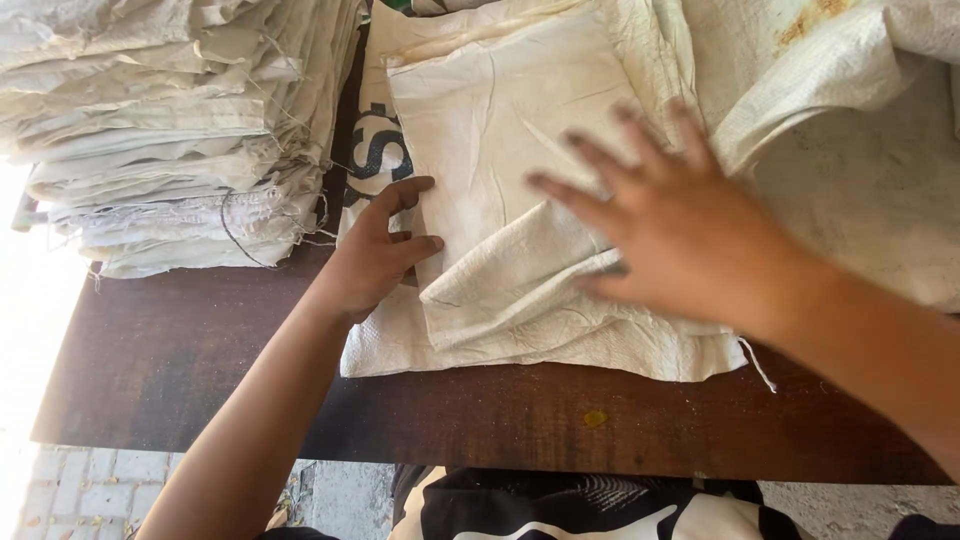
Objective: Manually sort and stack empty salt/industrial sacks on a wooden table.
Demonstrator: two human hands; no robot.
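1. Head view: the folded sack [500,180] lies on the table [200,340], over other sacks.
2. Left hand [375,255] pins its left edge, fingers half curled, grasping nothing.
3. Right hand [680,225] presses flat, fingers spread; best to smooth outward evenly.

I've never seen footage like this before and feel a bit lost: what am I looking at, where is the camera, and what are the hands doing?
There is no machine here, just a person's two bare hands. The single picture comes from a camera worn on the person's head, looking down. A dark wooden table carries a folded white woven sack, lying on other sacks. The left hand rests its fingers at the sack's left edge. The right hand, blurred, lies spread flat on the sack; neither hand grips anything. At the far left stands a tall stack of folded sacks. Paving stones show below the table.
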